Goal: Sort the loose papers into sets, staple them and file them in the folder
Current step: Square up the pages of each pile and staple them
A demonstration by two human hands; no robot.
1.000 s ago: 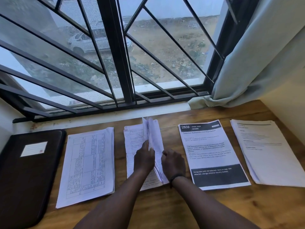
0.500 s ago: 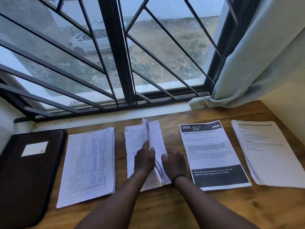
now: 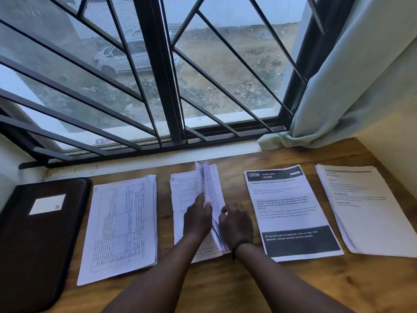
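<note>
Left hand (image 3: 196, 219) and right hand (image 3: 234, 224) both grip the handwritten stack (image 3: 191, 195) on the counter (image 3: 248, 288), upper sheets lifted on edge (folder (image 3: 33, 240) far left, closed).

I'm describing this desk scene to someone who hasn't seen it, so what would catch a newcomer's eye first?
Probably the two hands at the middle of the wooden desk: the left hand and right hand leaf through the handwritten stack, several pages standing up between them. Next, the bold sheet marked 2939 just right of them, and the dark folder lying closed at the far left. Behind everything, the barred window fills the upper view.
</note>
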